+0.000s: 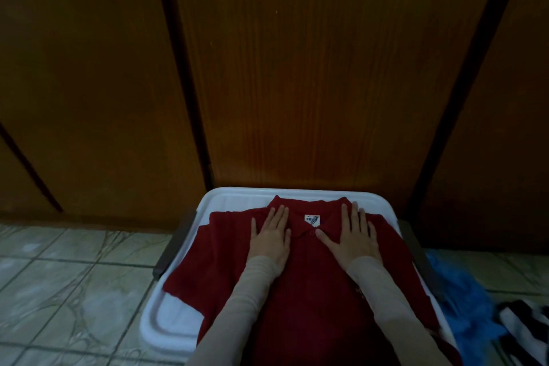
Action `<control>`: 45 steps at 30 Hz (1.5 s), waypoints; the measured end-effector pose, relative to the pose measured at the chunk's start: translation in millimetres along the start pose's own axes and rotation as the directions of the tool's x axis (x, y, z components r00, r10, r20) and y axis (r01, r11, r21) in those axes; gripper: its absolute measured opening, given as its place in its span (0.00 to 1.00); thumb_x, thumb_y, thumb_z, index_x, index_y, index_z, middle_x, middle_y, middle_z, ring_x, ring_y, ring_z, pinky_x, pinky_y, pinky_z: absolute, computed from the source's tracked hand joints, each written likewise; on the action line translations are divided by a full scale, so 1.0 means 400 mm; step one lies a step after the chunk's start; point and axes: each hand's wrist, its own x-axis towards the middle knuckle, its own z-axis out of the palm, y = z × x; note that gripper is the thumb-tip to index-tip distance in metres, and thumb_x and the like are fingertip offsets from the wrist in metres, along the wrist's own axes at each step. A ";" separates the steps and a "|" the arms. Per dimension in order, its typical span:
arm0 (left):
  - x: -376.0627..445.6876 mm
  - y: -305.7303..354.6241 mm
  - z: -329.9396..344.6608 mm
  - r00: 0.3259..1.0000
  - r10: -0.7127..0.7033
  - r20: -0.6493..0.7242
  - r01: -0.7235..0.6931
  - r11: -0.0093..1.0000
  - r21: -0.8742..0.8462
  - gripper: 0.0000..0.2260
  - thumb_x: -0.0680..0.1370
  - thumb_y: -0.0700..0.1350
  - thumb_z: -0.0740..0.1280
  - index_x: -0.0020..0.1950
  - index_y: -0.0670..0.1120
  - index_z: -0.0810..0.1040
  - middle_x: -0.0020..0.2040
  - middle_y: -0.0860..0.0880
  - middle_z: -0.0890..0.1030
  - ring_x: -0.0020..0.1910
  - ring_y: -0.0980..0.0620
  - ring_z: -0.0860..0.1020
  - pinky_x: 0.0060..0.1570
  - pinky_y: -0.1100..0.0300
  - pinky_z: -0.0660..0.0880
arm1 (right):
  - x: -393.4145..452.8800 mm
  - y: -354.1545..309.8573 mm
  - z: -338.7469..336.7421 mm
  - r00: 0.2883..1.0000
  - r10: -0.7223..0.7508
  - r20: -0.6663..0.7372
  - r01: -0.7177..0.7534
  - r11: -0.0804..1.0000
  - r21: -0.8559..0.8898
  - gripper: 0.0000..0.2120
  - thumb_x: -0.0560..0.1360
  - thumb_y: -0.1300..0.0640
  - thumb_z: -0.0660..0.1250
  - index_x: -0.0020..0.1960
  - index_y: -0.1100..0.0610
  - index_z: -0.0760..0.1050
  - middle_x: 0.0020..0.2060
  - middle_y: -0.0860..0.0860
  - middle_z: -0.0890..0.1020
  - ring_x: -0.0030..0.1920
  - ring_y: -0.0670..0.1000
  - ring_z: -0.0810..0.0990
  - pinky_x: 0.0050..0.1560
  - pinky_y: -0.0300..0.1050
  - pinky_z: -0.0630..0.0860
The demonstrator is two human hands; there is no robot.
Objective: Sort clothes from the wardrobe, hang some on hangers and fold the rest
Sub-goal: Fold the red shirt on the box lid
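Sleeves (237, 306) came in low, both hands flat on the red polo (312, 291): left hand (271, 236) and right hand (353, 239) either side of the collar, fingers (344, 211) straight, gripping nothing. Polo lay spread on a white tray (169, 321) by the wardrobe (297, 68).

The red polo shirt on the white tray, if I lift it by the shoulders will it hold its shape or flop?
The red polo shirt would probably flop: it lies flat and limp, its sleeve draping past the white tray edge. It looks light, soft knit. Its collar seems a bit firmer. Both hands lie flat on it, and it should slide easily on the smooth tray.
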 end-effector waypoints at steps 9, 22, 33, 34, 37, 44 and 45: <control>0.050 -0.014 0.000 0.990 -0.006 0.142 -0.003 0.998 0.067 0.25 0.82 0.54 0.43 0.75 0.52 0.34 0.76 0.56 0.36 0.75 0.53 0.36 0.69 0.39 0.33 | 0.046 -0.006 -0.008 1.000 0.003 0.020 -0.002 0.999 -0.041 0.43 0.74 0.30 0.46 0.76 0.54 0.33 0.75 0.52 0.36 0.76 0.51 0.37 0.74 0.50 0.40; 0.018 -0.056 -0.052 0.981 0.139 0.136 -0.064 0.892 -0.448 0.23 0.79 0.33 0.56 0.72 0.48 0.66 0.75 0.50 0.61 0.75 0.52 0.56 0.71 0.63 0.46 | 0.009 -0.076 -0.033 0.999 0.033 0.002 -0.032 0.978 -0.208 0.32 0.81 0.42 0.44 0.77 0.59 0.40 0.75 0.54 0.36 0.75 0.51 0.36 0.74 0.56 0.46; -0.181 -0.243 -0.191 0.929 0.300 0.216 -0.173 0.868 -0.465 0.29 0.67 0.22 0.57 0.59 0.46 0.79 0.58 0.48 0.80 0.59 0.59 0.74 0.63 0.68 0.67 | -0.130 -0.234 -0.051 0.959 -0.282 0.030 0.284 0.952 -0.118 0.20 0.76 0.63 0.61 0.67 0.54 0.66 0.67 0.52 0.64 0.69 0.51 0.63 0.66 0.48 0.65; -0.194 -0.252 -0.193 0.923 0.300 0.242 -0.182 0.892 -0.413 0.30 0.67 0.23 0.59 0.61 0.48 0.78 0.62 0.50 0.77 0.63 0.59 0.71 0.65 0.69 0.64 | -0.138 -0.244 -0.050 0.946 -0.318 0.069 0.323 0.942 -0.087 0.17 0.76 0.64 0.61 0.64 0.55 0.69 0.64 0.52 0.67 0.66 0.51 0.67 0.62 0.47 0.68; -0.219 -0.272 -0.189 0.913 0.309 0.267 -0.215 0.920 -0.328 0.27 0.69 0.28 0.67 0.63 0.50 0.76 0.67 0.51 0.73 0.67 0.56 0.67 0.68 0.67 0.59 | -0.170 -0.270 -0.047 0.904 -0.402 0.147 0.407 0.913 -0.008 0.12 0.76 0.64 0.60 0.58 0.57 0.73 0.56 0.51 0.72 0.60 0.52 0.74 0.55 0.43 0.71; -0.243 -0.307 -0.211 0.957 0.254 0.141 -0.184 0.906 -0.381 0.17 0.66 0.28 0.70 0.51 0.42 0.80 0.55 0.49 0.78 0.57 0.52 0.75 0.62 0.61 0.68 | -0.224 -0.306 -0.033 0.843 -0.476 0.250 0.470 0.878 0.087 0.07 0.75 0.63 0.61 0.47 0.51 0.69 0.43 0.46 0.72 0.43 0.45 0.71 0.43 0.37 0.66; -0.248 -0.311 -0.212 0.947 0.270 0.171 -0.191 0.907 -0.374 0.16 0.66 0.29 0.70 0.50 0.43 0.82 0.55 0.49 0.79 0.58 0.53 0.75 0.65 0.60 0.67 | -0.223 -0.308 -0.033 0.844 -0.469 0.261 0.462 0.882 0.093 0.07 0.76 0.62 0.62 0.47 0.51 0.68 0.44 0.47 0.72 0.44 0.45 0.71 0.44 0.37 0.67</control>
